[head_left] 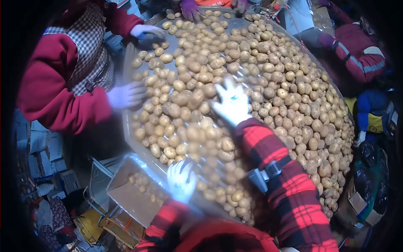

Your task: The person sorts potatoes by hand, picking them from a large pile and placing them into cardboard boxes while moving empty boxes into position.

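A wide metal table [129,130] bears a large heap of potatoes [294,96]. My right hand [231,101], in a white glove, reaches over the middle of the heap with its fingers spread, close to potatoes that are blurred by motion. At the table's near edge is my left hand [181,179], also white-gloved, beside the potatoes; its fingers are apart and nothing shows in them. Just left of it stands an open cardboard box [126,197] lined with clear plastic, with some potatoes inside. Both my sleeves are red and black plaid.
At the left, a co-worker's gloved hands [126,95] rest at the table's rim. Purple-gloved hands [192,10] are at the far edge. Another person [361,50] stands at the upper right. A black plastic-lined box [369,180] is at the right, and crates [90,224] lie lower left.
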Available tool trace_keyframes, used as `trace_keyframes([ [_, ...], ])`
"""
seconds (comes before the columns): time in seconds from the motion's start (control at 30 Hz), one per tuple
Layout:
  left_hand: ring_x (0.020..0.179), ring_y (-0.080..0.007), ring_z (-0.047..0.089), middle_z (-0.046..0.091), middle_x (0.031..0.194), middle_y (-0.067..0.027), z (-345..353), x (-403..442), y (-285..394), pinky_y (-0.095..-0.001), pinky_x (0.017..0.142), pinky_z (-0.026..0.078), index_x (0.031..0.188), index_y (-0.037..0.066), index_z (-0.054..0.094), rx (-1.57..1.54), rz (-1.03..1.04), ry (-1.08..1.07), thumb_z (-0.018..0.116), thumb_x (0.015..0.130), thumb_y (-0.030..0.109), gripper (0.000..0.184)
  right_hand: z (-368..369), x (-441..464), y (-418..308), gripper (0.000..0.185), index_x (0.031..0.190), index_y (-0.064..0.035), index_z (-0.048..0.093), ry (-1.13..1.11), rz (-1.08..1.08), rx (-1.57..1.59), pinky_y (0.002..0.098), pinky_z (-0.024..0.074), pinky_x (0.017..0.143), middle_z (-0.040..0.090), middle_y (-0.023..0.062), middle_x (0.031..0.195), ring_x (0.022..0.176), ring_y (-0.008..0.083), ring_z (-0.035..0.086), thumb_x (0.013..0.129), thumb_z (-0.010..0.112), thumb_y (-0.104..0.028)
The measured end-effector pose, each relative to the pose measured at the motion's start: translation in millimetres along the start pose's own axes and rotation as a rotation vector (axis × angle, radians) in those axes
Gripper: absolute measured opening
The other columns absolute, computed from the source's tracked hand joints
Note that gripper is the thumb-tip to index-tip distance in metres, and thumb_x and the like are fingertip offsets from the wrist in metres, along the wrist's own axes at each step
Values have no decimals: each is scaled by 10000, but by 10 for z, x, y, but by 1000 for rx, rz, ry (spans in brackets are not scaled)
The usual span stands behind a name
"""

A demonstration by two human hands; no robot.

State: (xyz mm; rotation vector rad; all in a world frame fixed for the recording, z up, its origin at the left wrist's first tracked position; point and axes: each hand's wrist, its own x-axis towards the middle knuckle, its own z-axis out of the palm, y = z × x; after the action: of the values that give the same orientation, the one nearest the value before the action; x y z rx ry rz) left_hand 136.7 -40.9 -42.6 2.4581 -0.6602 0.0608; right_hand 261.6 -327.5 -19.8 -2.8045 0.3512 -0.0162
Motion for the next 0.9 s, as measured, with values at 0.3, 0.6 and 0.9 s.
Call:
trace_keyframes([
  [0.3,1091,-337,620,686,1148,-102,68,-60,-96,-502,1027,452,1098,87,699,-36,37,25,670,792,77,308,264,-1137,-791,705,1467,-50,478,-214,-328,-98,716,331,1049,438,231,1511,1372,500,398,908,597,-462],
  [0.6,1103,-310,624,695,1170,-86,5,-11,-71,-491,1057,441,1094,99,712,-64,38,2,640,815,96,289,-823,-628,463,289,1061,-77,673,177,-331,-48,486,532,761,653,164,1047,926,366,647,796,643,-188],
  [0.9,1094,-302,632,701,1166,-80,-61,6,-20,-493,1058,446,1092,121,719,-55,24,-24,641,810,67,298,-868,-714,1077,377,1145,-125,707,-165,-237,-552,496,446,969,632,144,1151,1170,369,540,880,625,-380],
])
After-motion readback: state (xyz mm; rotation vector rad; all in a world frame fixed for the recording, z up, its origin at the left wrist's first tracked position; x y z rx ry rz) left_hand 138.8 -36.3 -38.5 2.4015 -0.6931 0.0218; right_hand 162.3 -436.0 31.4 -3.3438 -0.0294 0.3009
